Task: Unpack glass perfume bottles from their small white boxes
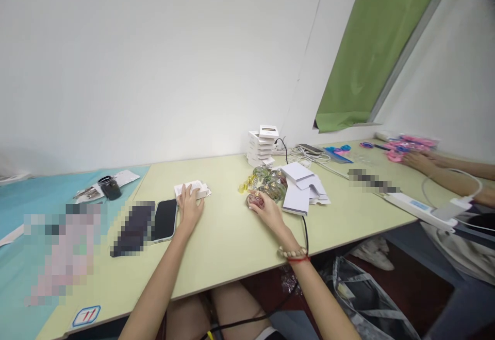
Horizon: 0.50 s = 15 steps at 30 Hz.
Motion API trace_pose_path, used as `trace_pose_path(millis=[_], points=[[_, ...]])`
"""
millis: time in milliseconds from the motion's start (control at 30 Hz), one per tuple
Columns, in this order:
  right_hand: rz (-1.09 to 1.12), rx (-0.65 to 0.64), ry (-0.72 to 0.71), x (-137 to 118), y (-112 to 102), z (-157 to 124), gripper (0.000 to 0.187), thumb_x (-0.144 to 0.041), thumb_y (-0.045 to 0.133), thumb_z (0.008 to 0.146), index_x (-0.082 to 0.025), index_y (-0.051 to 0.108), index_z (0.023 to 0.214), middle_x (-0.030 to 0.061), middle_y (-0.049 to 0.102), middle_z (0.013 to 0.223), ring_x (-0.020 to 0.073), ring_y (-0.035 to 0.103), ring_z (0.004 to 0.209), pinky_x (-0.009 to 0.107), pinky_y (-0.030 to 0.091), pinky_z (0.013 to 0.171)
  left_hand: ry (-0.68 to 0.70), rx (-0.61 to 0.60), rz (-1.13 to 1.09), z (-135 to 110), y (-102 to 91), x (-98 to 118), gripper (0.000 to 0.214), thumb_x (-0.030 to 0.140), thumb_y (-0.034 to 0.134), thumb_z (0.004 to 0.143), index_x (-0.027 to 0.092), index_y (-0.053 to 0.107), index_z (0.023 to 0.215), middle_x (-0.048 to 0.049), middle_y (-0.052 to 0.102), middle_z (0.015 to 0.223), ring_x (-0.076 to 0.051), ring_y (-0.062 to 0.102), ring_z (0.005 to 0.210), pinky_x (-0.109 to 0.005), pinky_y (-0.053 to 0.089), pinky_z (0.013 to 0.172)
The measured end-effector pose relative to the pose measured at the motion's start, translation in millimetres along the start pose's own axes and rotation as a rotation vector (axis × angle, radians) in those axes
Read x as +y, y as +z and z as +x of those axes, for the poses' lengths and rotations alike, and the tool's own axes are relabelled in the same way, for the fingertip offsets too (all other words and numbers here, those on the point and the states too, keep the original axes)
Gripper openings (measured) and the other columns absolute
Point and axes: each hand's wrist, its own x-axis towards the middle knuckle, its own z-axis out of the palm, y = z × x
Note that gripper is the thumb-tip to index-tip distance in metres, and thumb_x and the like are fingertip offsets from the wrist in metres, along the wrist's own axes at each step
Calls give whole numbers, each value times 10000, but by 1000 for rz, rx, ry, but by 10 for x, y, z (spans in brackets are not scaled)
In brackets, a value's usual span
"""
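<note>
My left hand (189, 207) rests on the pale green table (228, 242), its fingers closed around the near end of a small white box (195, 189). My right hand (266, 211), with a bead bracelet at the wrist, curls over a small pinkish round object (254, 199). That object lies at the near edge of a heap of clear, colourful rings (268, 181). A black phone (165, 219) lies just left of my left hand.
A stack of small white boxes (262, 147) stands by the wall. Flat white cards (303, 185) lie right of the heap. Another person's hands (419, 160) work at pink items (410, 147) far right. A white power strip (419, 208) and cables cross the table.
</note>
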Motion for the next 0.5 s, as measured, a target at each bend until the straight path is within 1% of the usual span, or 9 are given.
trace_pose_path(millis=[167, 333, 400, 500], points=[[-67, 91, 11, 36, 40, -59, 457, -369, 576, 732, -214, 505, 1156, 62, 577, 1071, 228, 515, 1001, 342, 402, 787, -23, -6, -2, -6, 7, -11, 339, 262, 456, 759, 196, 536, 1082, -80, 410, 1296, -262, 215, 1298, -457, 231, 1000], [-78, 263, -21, 6, -14, -78, 535, -397, 649, 671, -225, 500, 1155, 64, 527, 1017, 224, 471, 975, 318, 393, 778, -49, 7, 30, -11, 28, -16, 417, 295, 478, 742, 171, 499, 1139, -107, 371, 1328, -277, 202, 1299, -471, 229, 1000], [-75, 309, -1, 2, -35, -77, 569, -412, 661, 655, -215, 490, 1161, 65, 498, 986, 219, 466, 947, 313, 396, 770, -54, 8, 50, -14, 39, -23, 441, 305, 481, 742, 162, 492, 1158, -114, 365, 1333, -277, 195, 1301, -473, 218, 1007], [-64, 332, 56, 12, -37, -72, 584, -437, 650, 650, -205, 482, 1159, 60, 464, 947, 211, 469, 890, 306, 402, 727, -55, -2, 58, -20, 55, -33, 461, 308, 484, 737, 163, 486, 1175, -117, 353, 1341, -279, 174, 1308, -483, 193, 1017]])
